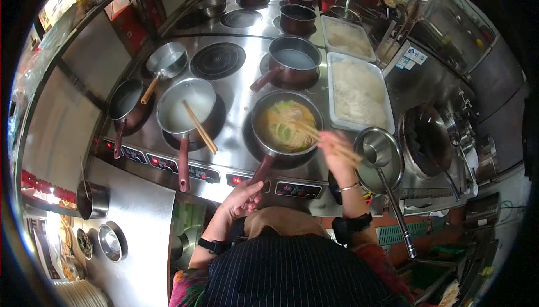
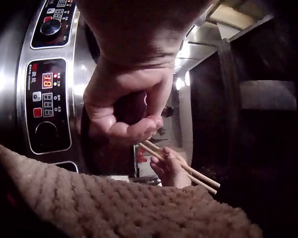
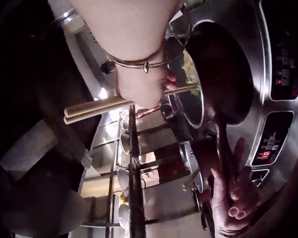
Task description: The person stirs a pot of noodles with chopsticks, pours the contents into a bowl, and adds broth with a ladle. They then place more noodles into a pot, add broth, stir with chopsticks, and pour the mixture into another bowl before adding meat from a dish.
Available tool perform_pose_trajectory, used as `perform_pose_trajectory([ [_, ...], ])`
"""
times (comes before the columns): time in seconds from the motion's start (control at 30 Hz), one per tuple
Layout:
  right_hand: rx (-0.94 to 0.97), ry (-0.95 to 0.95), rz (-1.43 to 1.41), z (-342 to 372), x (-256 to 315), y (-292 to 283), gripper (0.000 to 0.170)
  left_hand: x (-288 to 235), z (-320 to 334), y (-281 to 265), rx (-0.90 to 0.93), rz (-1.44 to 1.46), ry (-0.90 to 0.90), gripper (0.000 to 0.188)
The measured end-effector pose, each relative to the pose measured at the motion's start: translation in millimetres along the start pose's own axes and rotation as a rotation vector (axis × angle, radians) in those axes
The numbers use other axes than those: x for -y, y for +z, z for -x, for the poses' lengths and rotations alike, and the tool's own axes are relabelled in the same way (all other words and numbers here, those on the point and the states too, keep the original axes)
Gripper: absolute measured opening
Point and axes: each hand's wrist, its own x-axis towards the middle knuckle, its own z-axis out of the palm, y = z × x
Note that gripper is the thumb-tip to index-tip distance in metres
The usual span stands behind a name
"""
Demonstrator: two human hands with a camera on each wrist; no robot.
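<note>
In the head view a dark reddish saucepan [image 3: 226, 74] sits on the steel cooktop, holding noodles [image 1: 283, 133] with green vegetable pieces in yellowish broth. My left hand [image 1: 244, 197] grips its brown handle [image 1: 263, 167]; the left wrist view shows the fingers and thumb wrapped round the handle end. Two long wooden chopsticks [image 3: 97, 106] are held in my right hand [image 1: 338, 158]. Their tips reach into the noodles, while the thick ends stick out behind the hand.
Left of this pan, another saucepan [image 1: 163, 107] of whitish liquid has chopsticks [image 1: 197, 124] across it. A pot [image 1: 297, 76] stands behind. Trays of white noodles [image 1: 359, 93], a basin with a ladle [image 1: 396, 208] and a wok [image 1: 424, 138] are at right. Control panels [image 1: 298, 189] line the front.
</note>
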Motion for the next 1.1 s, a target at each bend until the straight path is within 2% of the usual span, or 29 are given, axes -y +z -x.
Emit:
perform_pose_trajectory([
  [0.03,-0.024,0.222,-0.277,-1.2,2.8,-8.9,0.016,-0.3,-0.2,-0.1,0.002,0.001,0.000,0.035],
  [0.1,-0.097,0.321,-0.336,-3.2,19.9,-37.0,0.018,-1.7,0.7,-1.0,0.036,0.014,0.003,0.035],
  [0.2,-0.164,0.341,-0.338,-0.8,38.2,-64.0,0.018,-5.2,2.6,-0.4,0.059,0.019,-0.011,0.035],
  [0.3,-0.246,0.385,-0.371,-0.9,46.4,-65.1,0.019,-1.2,-1.5,-3.0,0.058,0.040,-0.008,0.036],
  [0.37,-0.213,0.297,-0.292,-1.6,35.5,-50.6,0.020,-2.7,-0.3,-2.1,0.073,0.037,-0.007,0.037],
  [0.43,-0.078,0.211,-0.026,0.6,0.8,-23.4,0.018,-4.9,1.4,-0.3,0.085,0.035,-0.004,0.039],
  [0.47,0.022,-0.024,0.322,0.4,-3.3,-15.3,0.016,-5.7,1.9,0.6,0.073,0.028,-0.012,0.040],
  [0.5,0.025,-0.101,0.325,3.6,15.1,-7.2,0.013,-6.1,2.3,1.0,0.059,0.021,-0.020,0.041],
  [0.57,0.079,-0.133,0.118,13.4,17.6,11.6,0.012,-6.1,1.5,0.1,0.062,0.004,-0.021,0.042],
  [0.6,0.082,-0.132,0.115,15.5,19.9,10.6,0.012,-5.4,1.0,-0.6,0.066,-0.013,-0.019,0.043],
  [0.67,0.244,-0.202,0.096,18.1,29.1,3.9,0.015,-2.9,0.0,-2.3,0.058,-0.002,-0.026,0.042],
  [0.77,0.335,-0.271,0.001,7.3,54.2,-33.4,0.011,-1.8,-1.1,-4.1,0.068,0.013,-0.029,0.040],
  [0.87,0.299,-0.115,-0.058,0.4,74.4,-69.2,0.009,-2.9,0.0,-2.8,0.088,0.031,-0.032,0.035],
  [0.97,0.325,-0.122,0.045,-2.3,84.8,-76.0,0.009,-3.2,-0.3,-2.2,0.086,0.050,-0.036,0.032],
  [1.03,0.331,-0.080,0.022,0.7,66.9,-48.7,0.009,-2.1,-1.1,-2.7,0.079,0.058,-0.036,0.032],
  [1.1,0.319,-0.260,0.004,2.7,41.5,-14.1,0.010,-0.6,-1.8,-3.9,0.063,0.066,-0.042,0.038],
])
